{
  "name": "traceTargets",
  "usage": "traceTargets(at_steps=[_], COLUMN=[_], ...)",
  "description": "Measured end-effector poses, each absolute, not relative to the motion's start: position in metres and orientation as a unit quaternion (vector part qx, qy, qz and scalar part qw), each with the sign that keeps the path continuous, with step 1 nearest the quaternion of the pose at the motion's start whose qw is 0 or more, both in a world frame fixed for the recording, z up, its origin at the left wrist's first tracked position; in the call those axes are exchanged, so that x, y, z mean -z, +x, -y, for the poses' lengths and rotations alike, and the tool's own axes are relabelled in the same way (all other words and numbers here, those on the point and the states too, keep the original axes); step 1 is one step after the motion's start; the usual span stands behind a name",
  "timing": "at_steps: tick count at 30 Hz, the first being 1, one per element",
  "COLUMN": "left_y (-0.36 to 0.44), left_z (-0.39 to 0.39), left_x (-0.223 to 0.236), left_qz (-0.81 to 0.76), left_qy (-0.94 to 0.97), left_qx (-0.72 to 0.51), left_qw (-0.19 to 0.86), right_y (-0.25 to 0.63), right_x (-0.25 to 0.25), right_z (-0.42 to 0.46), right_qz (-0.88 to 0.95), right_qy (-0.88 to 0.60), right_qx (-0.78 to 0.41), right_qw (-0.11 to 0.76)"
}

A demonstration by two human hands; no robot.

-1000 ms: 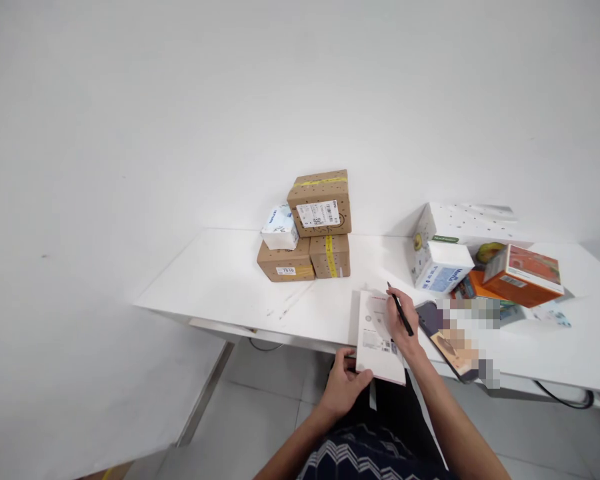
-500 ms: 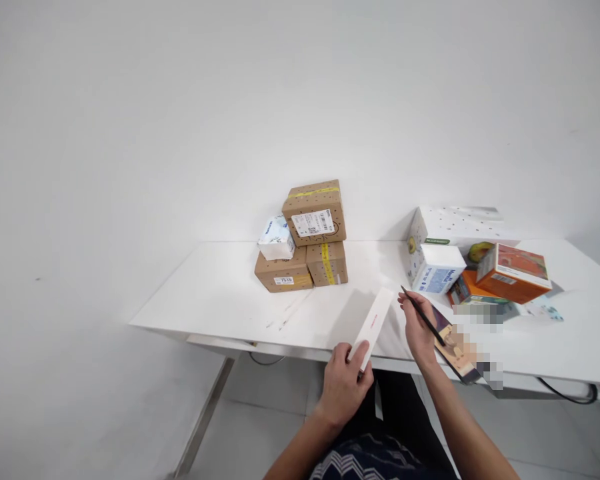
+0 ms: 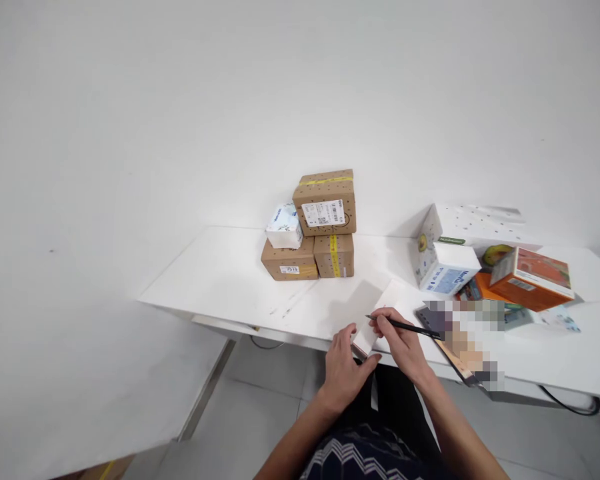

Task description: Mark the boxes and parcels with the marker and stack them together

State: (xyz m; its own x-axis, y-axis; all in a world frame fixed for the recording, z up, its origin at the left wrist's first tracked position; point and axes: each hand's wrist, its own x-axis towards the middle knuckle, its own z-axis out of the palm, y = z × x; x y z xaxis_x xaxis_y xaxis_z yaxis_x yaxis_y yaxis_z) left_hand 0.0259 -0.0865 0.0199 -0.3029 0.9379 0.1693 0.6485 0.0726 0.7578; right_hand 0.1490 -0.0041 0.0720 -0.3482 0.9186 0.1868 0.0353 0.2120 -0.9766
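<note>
A flat white box [image 3: 380, 313] lies at the near edge of the white table [image 3: 220, 280], plain side up. My left hand [image 3: 344, 368] grips its near corner, fingers closed on it. My right hand [image 3: 399, 340] rests on the box's near end and pinches a black pen [image 3: 405, 326] that points left, tip over the box. Just right of my right hand lies a dark phone [image 3: 433, 321], partly blurred out.
Three brown cardboard parcels [image 3: 325, 207] and a small white packet [image 3: 283, 227] are stacked at the table's back middle. At the right sit a white-blue carton [image 3: 447, 270], an orange box [image 3: 533, 277] and a white spotted box [image 3: 475, 223]. A cable [image 3: 570, 400] hangs under the right edge.
The white box was flipped: printed face up a second ago, on edge half a second ago, now flat with its plain side up. My right hand came back onto it with the pen.
</note>
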Motion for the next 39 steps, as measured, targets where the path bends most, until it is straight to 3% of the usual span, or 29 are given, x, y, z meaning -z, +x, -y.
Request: traceTargets(at_steps=[10, 26, 39], left_y=[0.006, 0.031, 0.031], left_z=[0.068, 0.052, 0.049], left_x=[-0.039, -0.037, -0.039], left_qz=[-0.633, -0.631, -0.622], left_qy=[0.514, 0.406, 0.403], left_qx=[-0.433, -0.564, -0.575], left_qw=[0.386, 0.345, 0.346], right_y=[0.144, 0.142, 0.142], right_x=[-0.074, -0.074, -0.072], right_z=[-0.016, -0.029, -0.031], right_qz=[0.711, 0.789, 0.816], right_qy=[-0.376, -0.324, -0.312], right_qx=[-0.418, -0.396, -0.368], right_qw=[0.422, 0.340, 0.319])
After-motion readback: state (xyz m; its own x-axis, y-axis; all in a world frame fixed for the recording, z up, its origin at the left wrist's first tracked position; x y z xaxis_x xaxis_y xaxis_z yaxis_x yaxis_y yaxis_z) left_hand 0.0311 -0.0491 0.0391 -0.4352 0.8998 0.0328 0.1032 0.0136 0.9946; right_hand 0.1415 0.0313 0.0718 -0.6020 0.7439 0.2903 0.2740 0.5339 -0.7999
